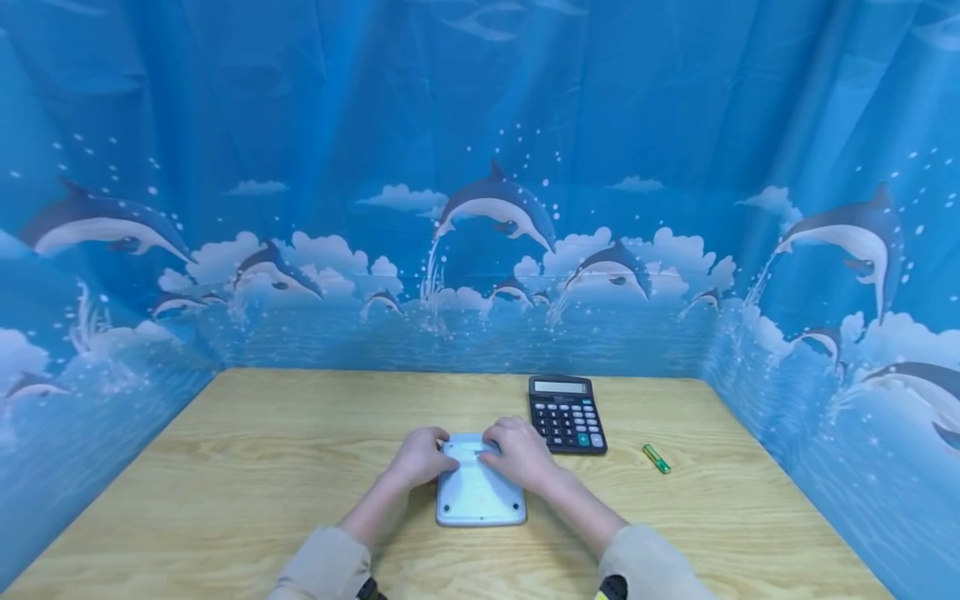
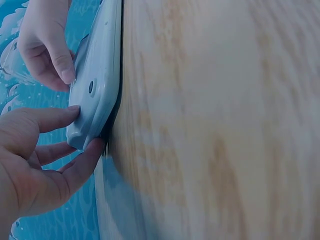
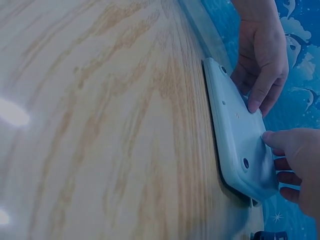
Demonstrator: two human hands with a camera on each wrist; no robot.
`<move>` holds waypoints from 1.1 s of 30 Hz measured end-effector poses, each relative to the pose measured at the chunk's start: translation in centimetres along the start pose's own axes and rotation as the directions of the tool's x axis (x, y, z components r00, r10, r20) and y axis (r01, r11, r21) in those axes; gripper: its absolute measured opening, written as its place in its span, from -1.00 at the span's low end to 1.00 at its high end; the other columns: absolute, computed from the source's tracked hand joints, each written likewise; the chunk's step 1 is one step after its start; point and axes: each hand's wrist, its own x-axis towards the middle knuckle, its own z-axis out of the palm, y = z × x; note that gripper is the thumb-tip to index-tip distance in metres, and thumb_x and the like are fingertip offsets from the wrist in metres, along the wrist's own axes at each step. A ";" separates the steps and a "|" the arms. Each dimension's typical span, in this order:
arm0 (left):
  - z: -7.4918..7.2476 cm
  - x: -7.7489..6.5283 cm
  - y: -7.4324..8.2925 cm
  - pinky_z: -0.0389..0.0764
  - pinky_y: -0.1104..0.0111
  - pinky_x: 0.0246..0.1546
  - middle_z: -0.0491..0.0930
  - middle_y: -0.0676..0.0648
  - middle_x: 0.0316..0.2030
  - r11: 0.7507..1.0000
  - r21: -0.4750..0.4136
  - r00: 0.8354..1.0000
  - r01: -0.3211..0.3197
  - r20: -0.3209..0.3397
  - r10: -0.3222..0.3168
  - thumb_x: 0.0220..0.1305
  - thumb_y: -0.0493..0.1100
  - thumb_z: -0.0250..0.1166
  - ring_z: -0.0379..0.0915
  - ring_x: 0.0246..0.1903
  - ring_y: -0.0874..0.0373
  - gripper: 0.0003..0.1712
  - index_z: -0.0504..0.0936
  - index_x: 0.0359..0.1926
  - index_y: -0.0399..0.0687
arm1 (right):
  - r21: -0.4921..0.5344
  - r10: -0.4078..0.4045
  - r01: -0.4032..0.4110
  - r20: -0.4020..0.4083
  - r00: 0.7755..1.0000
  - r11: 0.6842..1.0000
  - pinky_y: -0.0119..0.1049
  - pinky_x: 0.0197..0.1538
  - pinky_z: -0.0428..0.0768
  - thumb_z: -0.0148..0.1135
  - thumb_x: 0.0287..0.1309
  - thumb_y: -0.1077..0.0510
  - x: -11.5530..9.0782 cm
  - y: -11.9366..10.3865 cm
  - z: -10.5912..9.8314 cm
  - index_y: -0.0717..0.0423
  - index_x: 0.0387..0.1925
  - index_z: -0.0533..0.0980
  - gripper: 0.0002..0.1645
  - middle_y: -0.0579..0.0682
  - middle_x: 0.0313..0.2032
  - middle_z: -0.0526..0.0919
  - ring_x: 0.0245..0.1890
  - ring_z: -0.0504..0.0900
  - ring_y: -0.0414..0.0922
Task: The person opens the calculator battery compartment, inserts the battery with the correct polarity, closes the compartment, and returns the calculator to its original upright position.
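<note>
A white flat rectangular plastic device with rounded corners (image 1: 480, 493) is placed on the light wood-grain table (image 1: 300, 442), in front of the person, with its plain back turned upward; small round dark feet (image 1: 515, 507) are seen near its corners. By the left hand (image 1: 420, 457) the far left part is pinched, the thumb being laid on the back and the fingers at the edge. By the right hand (image 1: 521, 452) the far right part is pinched in a similar way. Whether the far edge is slightly lifted from the table cannot be told. Just beyond the right hand, a black rectangular calculator (image 1: 561, 412) is seen with keys and display upward. Farther right, apart from it, a small green cylindrical battery (image 1: 656, 459) is laid aslant. Behind the table, a blue dolphin-printed curtain (image 1: 375, 100) is hung.
</note>
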 end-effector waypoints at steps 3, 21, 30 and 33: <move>0.0 0.0 -0.1 0.57 0.37 -0.43 0.58 -0.18 -0.34 1.000 0.012 1.000 -0.027 -0.006 0.027 -0.12 -0.29 0.42 0.49 -0.43 0.11 -0.43 0.50 -0.03 -0.45 | -0.016 -0.042 0.042 -0.008 0.999 0.999 -0.18 -0.05 0.52 0.34 -0.01 -0.03 0.2 -0.1 0.1 0.09 -0.26 0.62 -0.68 -0.03 -0.28 0.63 -0.19 0.54 -0.08; 0.3 0.2 0.0 0.61 0.25 -0.25 0.57 -0.27 -0.19 0.998 0.051 0.999 0.023 -0.023 -0.022 -0.09 -0.27 0.42 0.52 -0.28 0.02 -0.43 0.50 -0.01 -0.45 | 0.017 -0.106 0.105 0.109 0.988 0.994 -0.27 -0.05 0.54 0.31 0.03 0.02 1.0 0.2 -0.6 0.07 -0.19 0.62 -0.70 -0.06 -0.23 0.62 -0.16 0.55 -0.13; 0.4 0.2 0.3 0.59 0.20 -0.18 0.58 -0.26 -0.19 0.996 0.077 0.999 0.036 -0.023 -0.034 -0.09 -0.27 0.42 0.52 -0.23 -0.01 -0.43 0.51 -0.01 -0.44 | 0.010 -0.130 0.130 0.106 0.986 0.992 -0.31 -0.07 0.54 0.30 0.05 0.03 0.9 0.2 -0.7 0.07 -0.19 0.62 -0.70 -0.07 -0.24 0.61 -0.18 0.55 -0.15; 0.4 0.2 0.3 0.58 0.18 -0.16 0.57 -0.27 -0.17 0.996 0.077 0.999 0.036 -0.020 -0.035 -0.08 -0.27 0.42 0.52 -0.21 -0.03 -0.43 0.50 -0.01 -0.44 | 0.003 -0.151 0.151 0.096 0.984 0.988 -0.33 -0.08 0.54 0.30 0.06 0.03 0.9 0.3 -0.6 0.08 -0.19 0.62 -0.70 -0.07 -0.25 0.61 -0.19 0.55 -0.16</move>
